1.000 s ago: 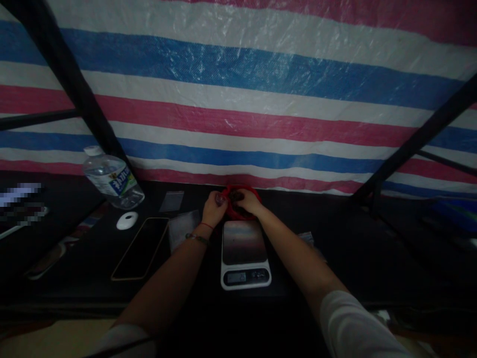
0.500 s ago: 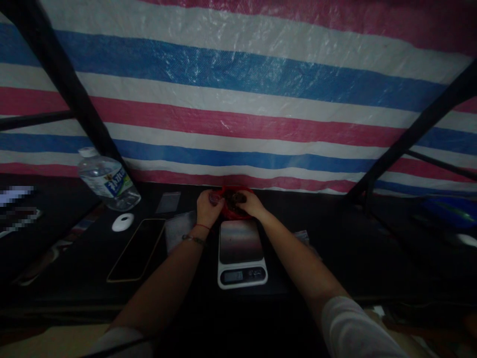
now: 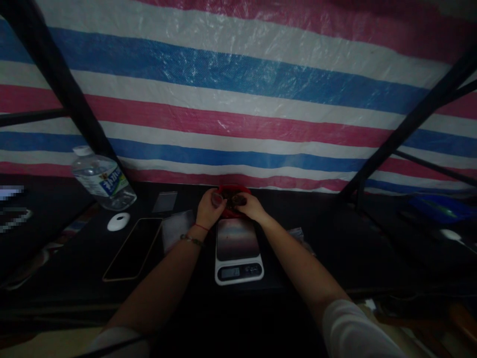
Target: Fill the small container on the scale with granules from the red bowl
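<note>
A red bowl (image 3: 234, 215) with dark brown contents stands behind a white kitchen scale (image 3: 238, 241). At the bowl's left rim, my left hand (image 3: 209, 208) is closed round a small, round, see-through reddish container (image 3: 216, 200). My right hand (image 3: 253, 208) reaches over the bowl from the right, its fingers pinched on a dark brown clump (image 3: 239, 200) whose kind is too dim to make out. The scale's metal plate has nothing resting on it, and its small display is lit.
On the left lie a phone (image 3: 133, 249), a white mouse (image 3: 118, 222), clear plastic bags (image 3: 177, 229) and a leaning plastic bottle (image 3: 106, 181). Another small bag (image 3: 298, 233) sits by my right forearm. Dark metal poles (image 3: 387, 141) and a striped sheet (image 3: 238, 129) stand behind.
The view has shifted slightly, so things appear a little further left. Both hands stay at the red bowl; the round container in my left hand shows more of its face.
</note>
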Available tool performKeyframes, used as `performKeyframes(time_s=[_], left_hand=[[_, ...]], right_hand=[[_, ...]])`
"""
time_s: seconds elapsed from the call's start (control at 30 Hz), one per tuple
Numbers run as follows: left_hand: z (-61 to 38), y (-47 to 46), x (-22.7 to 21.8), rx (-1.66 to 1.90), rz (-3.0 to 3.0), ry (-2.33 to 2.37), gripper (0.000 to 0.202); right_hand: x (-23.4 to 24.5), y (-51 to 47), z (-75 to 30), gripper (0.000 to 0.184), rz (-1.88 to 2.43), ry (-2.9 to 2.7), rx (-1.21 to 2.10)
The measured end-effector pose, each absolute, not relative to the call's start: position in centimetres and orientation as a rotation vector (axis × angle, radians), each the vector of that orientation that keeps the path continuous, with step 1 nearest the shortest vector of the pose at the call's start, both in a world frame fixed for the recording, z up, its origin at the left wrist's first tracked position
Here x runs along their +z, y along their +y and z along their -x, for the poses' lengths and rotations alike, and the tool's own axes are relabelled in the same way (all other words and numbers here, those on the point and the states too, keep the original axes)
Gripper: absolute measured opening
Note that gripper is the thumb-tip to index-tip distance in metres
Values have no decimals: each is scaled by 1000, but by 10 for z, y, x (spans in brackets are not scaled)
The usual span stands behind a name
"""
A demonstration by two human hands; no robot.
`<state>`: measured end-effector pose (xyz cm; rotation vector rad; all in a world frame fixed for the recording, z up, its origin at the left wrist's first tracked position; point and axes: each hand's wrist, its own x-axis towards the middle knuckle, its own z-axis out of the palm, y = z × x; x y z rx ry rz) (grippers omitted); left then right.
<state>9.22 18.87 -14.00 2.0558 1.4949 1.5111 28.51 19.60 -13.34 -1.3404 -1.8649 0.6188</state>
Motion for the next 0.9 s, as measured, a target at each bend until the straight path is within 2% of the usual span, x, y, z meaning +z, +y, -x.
performKeyframes(time_s=[0.13, 0.23, 0.5, 0.7, 0.83, 0.9], left_hand=[[-94, 189, -141, 1451, -2068, 1415, 54], [-96, 188, -140, 1427, -2070, 1369, 58], [-95, 188, -143, 1320, -2020, 1302, 34], [-95, 196, -151, 1278, -1967, 1326, 33], [-97, 199, -152, 1237, -1965, 1343, 34], [-98, 198, -150, 1262, -1959, 1338, 34]], right_hand=[[-128, 181, -288, 50, 1273, -1836, 657], [-122, 165, -291, 46, 1212, -1864, 667], [-128, 137, -298, 43, 1112, -1999, 633], [-127, 133, -298, 36, 1051, -2214, 495], [-126, 134, -302, 55, 1025, -2235, 480], [-126, 134, -304, 57, 1001, -2201, 490]])
